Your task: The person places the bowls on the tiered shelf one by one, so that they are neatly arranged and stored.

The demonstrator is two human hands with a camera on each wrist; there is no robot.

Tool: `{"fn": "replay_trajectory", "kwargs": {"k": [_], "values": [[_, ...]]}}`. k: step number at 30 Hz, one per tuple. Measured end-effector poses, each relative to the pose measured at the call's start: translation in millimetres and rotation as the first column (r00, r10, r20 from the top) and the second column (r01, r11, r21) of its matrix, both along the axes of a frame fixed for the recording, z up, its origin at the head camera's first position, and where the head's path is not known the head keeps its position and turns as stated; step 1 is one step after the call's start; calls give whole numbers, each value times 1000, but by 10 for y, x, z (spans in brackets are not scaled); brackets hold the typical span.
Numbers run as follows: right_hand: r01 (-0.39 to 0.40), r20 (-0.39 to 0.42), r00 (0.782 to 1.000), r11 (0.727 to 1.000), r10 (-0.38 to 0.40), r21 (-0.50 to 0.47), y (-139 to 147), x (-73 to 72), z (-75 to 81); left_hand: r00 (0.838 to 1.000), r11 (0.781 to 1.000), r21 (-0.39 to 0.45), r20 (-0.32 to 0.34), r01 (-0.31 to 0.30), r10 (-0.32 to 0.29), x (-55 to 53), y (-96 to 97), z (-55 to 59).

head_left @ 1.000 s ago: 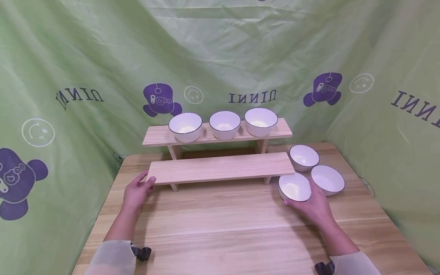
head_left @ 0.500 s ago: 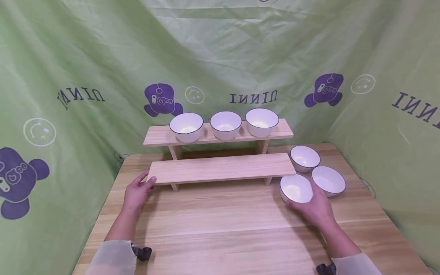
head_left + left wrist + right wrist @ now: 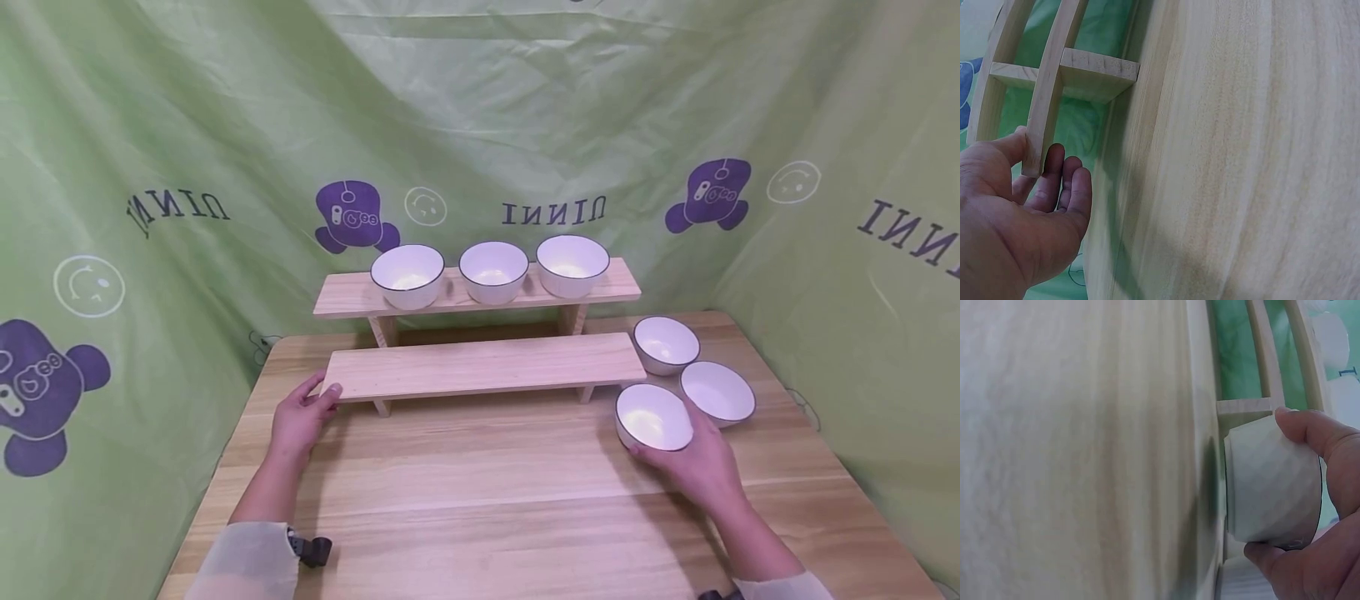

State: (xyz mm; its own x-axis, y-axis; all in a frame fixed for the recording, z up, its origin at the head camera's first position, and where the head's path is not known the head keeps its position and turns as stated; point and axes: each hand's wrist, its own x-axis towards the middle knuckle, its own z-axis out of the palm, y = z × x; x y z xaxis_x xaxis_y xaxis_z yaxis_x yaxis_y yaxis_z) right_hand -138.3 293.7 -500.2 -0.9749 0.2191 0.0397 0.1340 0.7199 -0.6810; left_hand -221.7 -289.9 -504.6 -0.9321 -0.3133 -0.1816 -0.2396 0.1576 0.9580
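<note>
Two grips apply: fingers of my right hand (image 3: 705,462) clamp the nearest bowl (image 3: 652,417), just beside the right end of the lower shelf (image 3: 487,367), likely to control tilt; my left hand (image 3: 296,423) pinches that shelf's left end, presumably to steady it.

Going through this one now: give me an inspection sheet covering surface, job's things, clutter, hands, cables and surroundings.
Surface: wooden table, striped grain.
Job's things: three white bowls on the upper shelf; three more by the right end of the lower shelf.
Clutter: nothing seen.
Hands: left hand grips the lower shelf's left end; right hand holds the nearest bowl.
Cables: thin wires beyond the table's left and right edges.
Surroundings: green curtain, purple cartoon figures.
</note>
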Motion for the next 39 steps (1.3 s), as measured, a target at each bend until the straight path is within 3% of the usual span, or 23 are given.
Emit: {"fn": "replay_trajectory", "kwargs": {"k": [7,22,34,39], "values": [[0,20,1000,1000,0,-4,14,52,113,1000,1000,-8,-5,-2,2,-1,0,-5],[-56,-75,996,998,54,-30,-160,25,393,1000,1000,6,-10,3,-3,-4,-6,-5],[-122,-150,982,991,111,-64,-446,-108,528,1000,1000,12,-9,3,-3,14,-2,2],[-142,-131,983,987,131,-79,-576,-190,606,1000,1000,2,-13,-4,4,8,-9,-5]]}}
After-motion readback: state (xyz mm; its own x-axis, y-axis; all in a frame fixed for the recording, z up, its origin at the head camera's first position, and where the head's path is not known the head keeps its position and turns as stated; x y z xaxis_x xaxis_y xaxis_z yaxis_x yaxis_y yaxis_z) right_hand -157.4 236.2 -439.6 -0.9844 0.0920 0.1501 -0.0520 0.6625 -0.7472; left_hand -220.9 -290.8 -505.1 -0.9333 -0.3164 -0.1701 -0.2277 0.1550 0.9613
